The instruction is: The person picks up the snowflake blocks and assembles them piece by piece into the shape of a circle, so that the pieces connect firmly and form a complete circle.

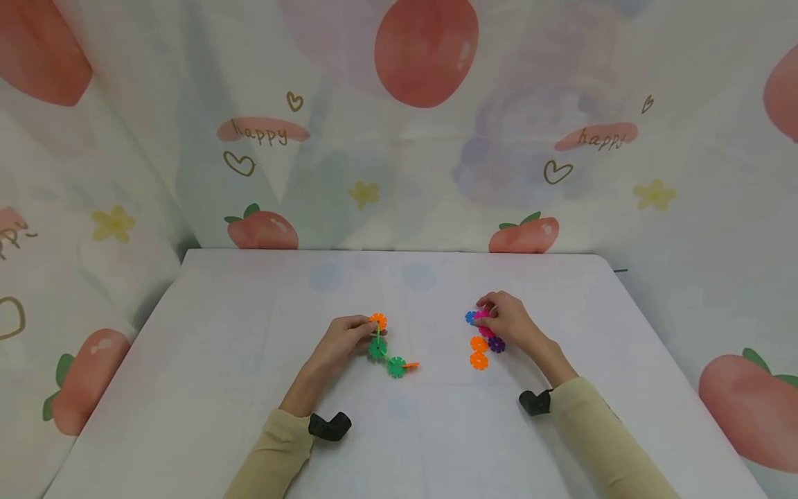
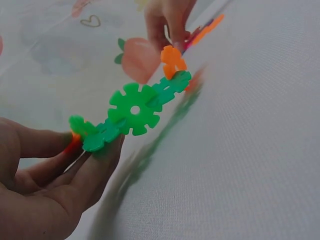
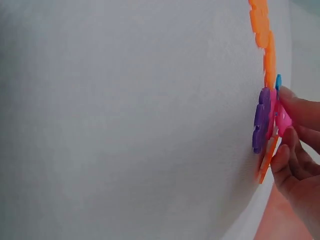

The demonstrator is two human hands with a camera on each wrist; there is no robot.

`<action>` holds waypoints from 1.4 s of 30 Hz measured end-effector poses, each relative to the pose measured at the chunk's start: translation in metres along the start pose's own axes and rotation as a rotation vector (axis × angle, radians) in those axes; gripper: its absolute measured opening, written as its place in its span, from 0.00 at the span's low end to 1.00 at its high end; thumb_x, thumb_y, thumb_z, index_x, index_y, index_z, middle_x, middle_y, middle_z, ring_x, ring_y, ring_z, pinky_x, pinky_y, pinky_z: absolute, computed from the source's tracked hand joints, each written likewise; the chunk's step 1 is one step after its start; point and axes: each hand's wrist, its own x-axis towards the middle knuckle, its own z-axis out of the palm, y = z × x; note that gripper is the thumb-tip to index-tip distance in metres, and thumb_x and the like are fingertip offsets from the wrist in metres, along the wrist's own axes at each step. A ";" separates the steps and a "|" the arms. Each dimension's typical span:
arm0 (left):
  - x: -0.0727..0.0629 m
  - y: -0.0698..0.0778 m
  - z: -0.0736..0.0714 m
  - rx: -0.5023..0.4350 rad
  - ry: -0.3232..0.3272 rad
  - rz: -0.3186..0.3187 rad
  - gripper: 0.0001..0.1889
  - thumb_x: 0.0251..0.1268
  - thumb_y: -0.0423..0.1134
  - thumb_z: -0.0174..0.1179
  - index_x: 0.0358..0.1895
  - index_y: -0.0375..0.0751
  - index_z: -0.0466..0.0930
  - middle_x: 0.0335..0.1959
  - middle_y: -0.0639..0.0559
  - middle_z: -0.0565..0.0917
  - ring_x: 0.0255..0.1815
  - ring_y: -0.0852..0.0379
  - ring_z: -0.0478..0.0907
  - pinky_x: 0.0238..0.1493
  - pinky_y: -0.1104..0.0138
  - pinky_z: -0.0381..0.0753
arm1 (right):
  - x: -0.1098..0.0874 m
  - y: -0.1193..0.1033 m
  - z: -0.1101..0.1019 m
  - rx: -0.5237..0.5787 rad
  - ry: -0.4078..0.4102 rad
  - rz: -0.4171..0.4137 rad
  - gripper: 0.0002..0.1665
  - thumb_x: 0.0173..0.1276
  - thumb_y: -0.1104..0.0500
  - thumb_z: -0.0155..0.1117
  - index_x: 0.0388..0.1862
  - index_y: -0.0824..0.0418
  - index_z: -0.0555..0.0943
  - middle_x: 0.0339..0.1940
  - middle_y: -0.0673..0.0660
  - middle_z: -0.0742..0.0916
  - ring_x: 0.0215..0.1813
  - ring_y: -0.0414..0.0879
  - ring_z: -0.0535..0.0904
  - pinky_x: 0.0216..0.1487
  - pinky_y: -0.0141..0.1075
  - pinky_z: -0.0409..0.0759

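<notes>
My left hand (image 1: 341, 341) pinches one end of a linked chain of plastic snowflake discs between thumb and fingers. An orange disc (image 1: 378, 320) sits at the held end. Green discs (image 2: 146, 98) slotted edge to edge at angles form the middle, and another orange disc (image 2: 172, 61) tips the free end, which reaches toward the right. My right hand (image 1: 512, 324) pinches a pink snowflake disc (image 3: 283, 121) over a small group of loose discs. Around those fingers lie a blue disc (image 1: 470, 317), a purple disc (image 1: 497, 344) and orange discs (image 1: 479, 360).
The discs lie on a white-covered table (image 1: 249, 388). A patterned cloth wall (image 1: 424, 173) rises behind the table and along its sides. Black wrist mounts (image 1: 330, 426) sit at both beige sleeves (image 1: 274, 450).
</notes>
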 end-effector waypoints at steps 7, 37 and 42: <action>0.000 0.002 -0.002 0.006 0.015 -0.003 0.13 0.76 0.34 0.58 0.52 0.28 0.84 0.52 0.37 0.88 0.49 0.54 0.86 0.50 0.67 0.87 | -0.001 -0.005 -0.002 0.040 0.049 0.023 0.14 0.68 0.58 0.73 0.47 0.66 0.85 0.39 0.60 0.85 0.40 0.51 0.78 0.39 0.34 0.80; 0.000 0.003 -0.002 0.037 -0.025 -0.011 0.14 0.76 0.34 0.58 0.53 0.26 0.84 0.50 0.36 0.89 0.47 0.55 0.86 0.53 0.65 0.87 | 0.014 -0.092 0.041 0.363 -0.046 -0.252 0.08 0.70 0.64 0.71 0.46 0.60 0.88 0.40 0.55 0.92 0.41 0.47 0.90 0.48 0.35 0.88; -0.001 0.003 0.000 0.049 -0.040 -0.012 0.14 0.77 0.36 0.58 0.52 0.27 0.84 0.48 0.37 0.89 0.44 0.56 0.86 0.51 0.66 0.87 | 0.017 -0.104 0.051 0.339 -0.068 -0.315 0.06 0.72 0.64 0.69 0.44 0.59 0.89 0.41 0.53 0.92 0.41 0.46 0.89 0.49 0.33 0.88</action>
